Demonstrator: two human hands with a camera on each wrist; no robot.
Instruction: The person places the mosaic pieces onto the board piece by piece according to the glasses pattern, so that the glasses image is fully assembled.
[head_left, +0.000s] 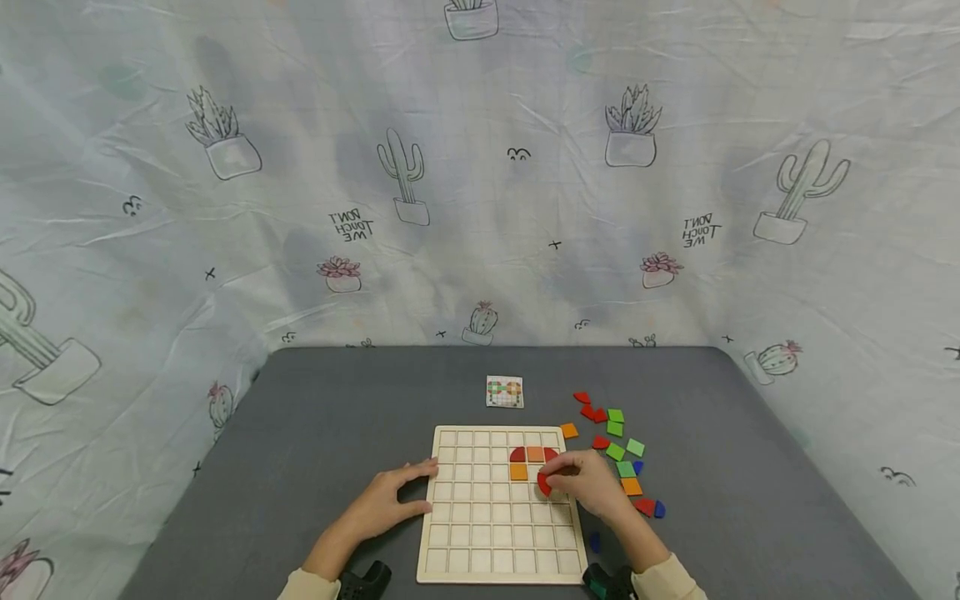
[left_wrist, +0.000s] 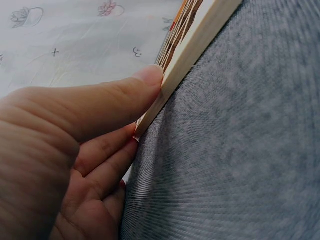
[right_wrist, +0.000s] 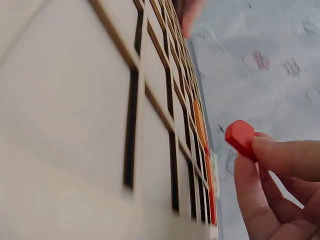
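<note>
Right hand (head_left: 594, 485) pinched a rounded red tile (right_wrist: 240, 135), likely light, stiff, best edge-gripped; left hand (head_left: 384, 502), unclenched, touched the square pale-wood grid board (head_left: 482, 537).

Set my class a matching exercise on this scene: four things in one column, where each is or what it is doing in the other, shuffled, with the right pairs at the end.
Column one
1. Left hand
2. Right hand
3. Printed card
4. Green pieces

Column two
A. Lying loose to the right of the grid board
B. Pinching a red piece
C. Touching the board's left edge
D. Lying on the grey table beyond the board's far edge

Right pairs: 1-C, 2-B, 3-D, 4-A
</note>
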